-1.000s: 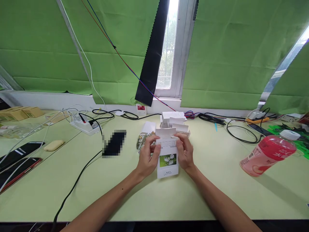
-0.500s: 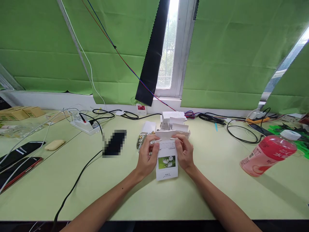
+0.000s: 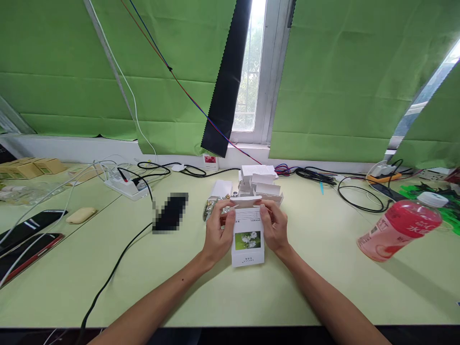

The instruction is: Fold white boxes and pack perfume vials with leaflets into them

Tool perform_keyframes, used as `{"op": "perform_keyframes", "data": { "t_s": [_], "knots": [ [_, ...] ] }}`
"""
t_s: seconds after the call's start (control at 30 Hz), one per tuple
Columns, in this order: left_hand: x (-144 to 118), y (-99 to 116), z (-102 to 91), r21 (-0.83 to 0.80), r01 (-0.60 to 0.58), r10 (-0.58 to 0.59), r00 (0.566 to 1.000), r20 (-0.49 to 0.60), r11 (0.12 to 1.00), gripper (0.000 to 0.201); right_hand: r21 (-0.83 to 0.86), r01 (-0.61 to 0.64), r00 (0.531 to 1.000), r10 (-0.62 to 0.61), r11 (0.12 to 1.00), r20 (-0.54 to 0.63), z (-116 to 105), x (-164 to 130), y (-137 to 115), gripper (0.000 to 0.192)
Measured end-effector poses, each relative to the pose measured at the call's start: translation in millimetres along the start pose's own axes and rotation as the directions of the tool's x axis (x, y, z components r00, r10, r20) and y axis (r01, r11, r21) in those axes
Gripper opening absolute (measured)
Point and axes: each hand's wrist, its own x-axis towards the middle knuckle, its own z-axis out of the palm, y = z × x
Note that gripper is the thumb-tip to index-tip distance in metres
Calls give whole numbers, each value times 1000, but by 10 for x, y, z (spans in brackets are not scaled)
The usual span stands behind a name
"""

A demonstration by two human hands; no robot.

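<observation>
Between my two hands is a small white cardboard box (image 3: 247,257) with a picture of white flowers on green, its print upside down to me. My left hand (image 3: 220,227) grips its left edge near the far end, thumb on the printed face. At the right edge my right hand (image 3: 274,225) pinches it the same way. A flap stands raised at the far end, by the fingertips. Just beyond the hands lie several white cardboard boxes (image 3: 257,175), some with flaps open. Shiny metallic and glass-like items (image 3: 208,210) sit beside my left hand, partly hidden by it.
A pink drink bottle (image 3: 398,230) stands at the right. To the left lie a blurred black phone-like object (image 3: 170,213), a power strip (image 3: 129,187), two phones (image 3: 30,256) and a cream case (image 3: 81,215). Black cables (image 3: 316,176) run along the back; yellow boxes (image 3: 30,167) are far left.
The flap at the box's far end has folded inward and looks narrower, its side tabs drawn in between my fingers. Both hands keep their grip and have hardly moved.
</observation>
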Motion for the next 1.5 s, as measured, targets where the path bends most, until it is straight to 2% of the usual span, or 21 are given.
{"op": "perform_keyframes", "data": {
  "t_s": [0.13, 0.27, 0.4, 0.57, 0.83, 1.1, 1.33, 1.5],
  "knots": [
    [-22, -30, 22, -73, 48, -50, 999, -16, 996, 23, 5, -8, 1000, 8, 1000, -3, 4, -9, 14, 21],
    [-23, -46, 29, -92, 48, -53, 997, -53, 995, 31, 34, -45, 999, 46, 998, -29, 14, -39, 66, 16],
    [-7, -27, 9, -57, 53, -54, 999, -10, 997, 40, 100, -82, 996, 85, 992, -26, 21, -61, 96, 20],
    [3, -5, -11, 24, 12, -12, 1000, 2, 1000, 31, 64, -63, 998, 64, 996, -7, 13, -53, 73, 30],
    [9, 28, -11, 5, -2, 2, 1000, 20, 1000, 24, 15, -40, 999, 40, 999, 0, -4, -42, 66, 26],
    [29, 45, -28, 0, -46, 46, 998, 43, 999, 25, -14, 6, 1000, -6, 1000, 15, -3, -58, 71, 22],
    [29, 50, -27, 11, 14, -15, 999, 35, 1000, 24, -33, 20, 1000, -20, 999, 13, 5, -51, 60, 22],
    [30, 41, -23, 13, 10, -10, 1000, 29, 1000, 22, -43, 39, 999, -39, 998, 18, 4, -45, 39, 22]
  ]
}}
